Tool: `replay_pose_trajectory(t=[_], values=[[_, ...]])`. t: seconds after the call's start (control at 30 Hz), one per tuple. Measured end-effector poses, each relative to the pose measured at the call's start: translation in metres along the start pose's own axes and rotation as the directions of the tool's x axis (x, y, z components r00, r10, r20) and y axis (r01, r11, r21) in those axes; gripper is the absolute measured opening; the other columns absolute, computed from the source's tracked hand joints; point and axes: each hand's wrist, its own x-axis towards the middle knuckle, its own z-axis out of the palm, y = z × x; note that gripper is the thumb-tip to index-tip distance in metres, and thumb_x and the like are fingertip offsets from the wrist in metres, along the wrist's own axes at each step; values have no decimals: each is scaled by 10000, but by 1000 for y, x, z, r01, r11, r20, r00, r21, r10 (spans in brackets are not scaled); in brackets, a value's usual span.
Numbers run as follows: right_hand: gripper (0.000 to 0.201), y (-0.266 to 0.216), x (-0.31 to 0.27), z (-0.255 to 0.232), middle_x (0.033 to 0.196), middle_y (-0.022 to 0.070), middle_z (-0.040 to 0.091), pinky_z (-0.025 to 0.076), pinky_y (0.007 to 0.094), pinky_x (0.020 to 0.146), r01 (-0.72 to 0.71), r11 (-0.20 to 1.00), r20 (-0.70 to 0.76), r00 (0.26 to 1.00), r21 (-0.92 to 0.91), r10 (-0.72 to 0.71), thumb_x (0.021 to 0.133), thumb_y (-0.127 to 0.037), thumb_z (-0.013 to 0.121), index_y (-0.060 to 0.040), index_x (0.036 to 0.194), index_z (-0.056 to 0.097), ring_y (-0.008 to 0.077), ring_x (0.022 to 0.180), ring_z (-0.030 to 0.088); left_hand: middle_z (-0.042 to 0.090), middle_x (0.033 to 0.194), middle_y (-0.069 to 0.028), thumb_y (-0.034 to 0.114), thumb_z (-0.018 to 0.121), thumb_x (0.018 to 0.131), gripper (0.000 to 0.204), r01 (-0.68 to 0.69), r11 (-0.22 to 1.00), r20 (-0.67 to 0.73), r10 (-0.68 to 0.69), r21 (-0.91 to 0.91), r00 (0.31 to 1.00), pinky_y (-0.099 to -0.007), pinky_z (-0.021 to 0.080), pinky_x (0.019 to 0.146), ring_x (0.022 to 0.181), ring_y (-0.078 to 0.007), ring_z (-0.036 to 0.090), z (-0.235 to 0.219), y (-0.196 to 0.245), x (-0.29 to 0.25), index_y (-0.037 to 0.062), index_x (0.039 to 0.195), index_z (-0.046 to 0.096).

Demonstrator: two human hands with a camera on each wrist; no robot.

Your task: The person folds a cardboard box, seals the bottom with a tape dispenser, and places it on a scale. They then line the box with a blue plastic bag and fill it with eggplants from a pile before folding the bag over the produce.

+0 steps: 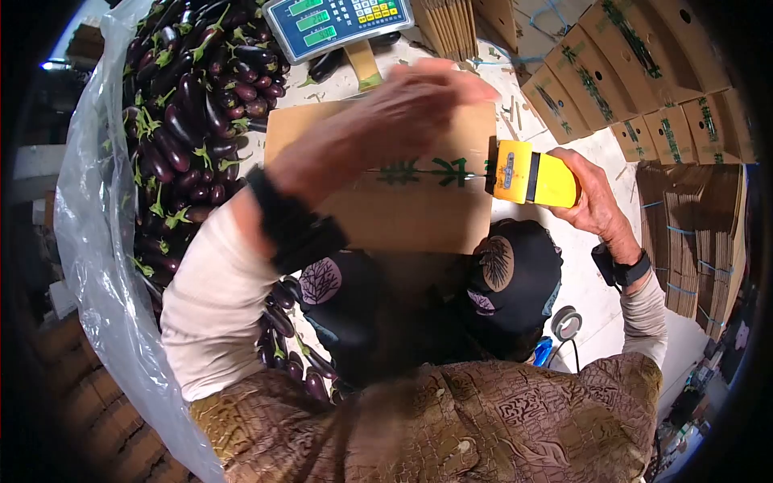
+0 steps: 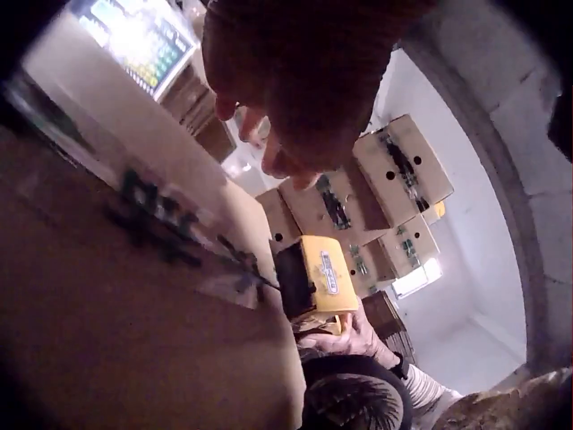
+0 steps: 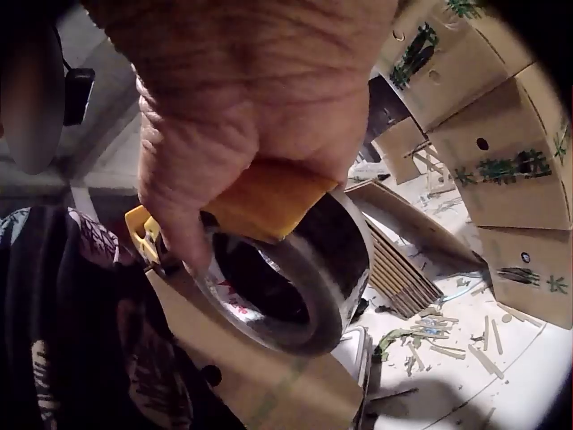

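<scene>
A closed cardboard box (image 1: pixel 403 217) with green print lies in front of the person, between the knees and the scale. My right hand (image 1: pixel 597 193) grips a yellow tape dispenser (image 1: pixel 547 179) at the box's right edge. In the right wrist view a wide roll of tape (image 3: pixel 338 291) sits in the dispenser, below the palm. Glossy clear tape (image 2: pixel 210 278) runs along the box's top seam toward the dispenser in the left wrist view. Blurred in the head view, my left hand (image 1: pixel 411 105) hovers over the box's far half, its fingers extended and holding nothing.
Many eggplants (image 1: pixel 185 137) lie heaped on the left beside a clear plastic sheet (image 1: pixel 88 217). A digital scale display (image 1: pixel 338 24) stands behind the box. Printed cartons (image 1: pixel 636 56) are stacked at the right, with flat cardboard bundles (image 1: pixel 696 233) below. A loose tape roll (image 1: pixel 567 323) lies near the right knee.
</scene>
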Motion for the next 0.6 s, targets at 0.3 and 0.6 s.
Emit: replay_pose_trajectory(t=[0.3,0.6], values=[[606,-6,-6,-7,1013,146,657,525,386,827,50,999,-81,995,-22,-51,662,-236,815,-69,1194,578,307,906,661,647,1066,-39,66,556,803,178,-113,994,-32,113,-1,993,-424,428,923,1158,-277,540,48,2,17,87,952,653],[595,-18,1,-10,1011,151,655,524,382,812,54,998,-46,997,-27,-55,656,-207,803,-64,1188,579,313,888,663,650,1022,-36,92,591,800,110,-121,991,-127,114,-54,985,-427,422,939,1136,-299,536,52,-4,9,84,899,638]])
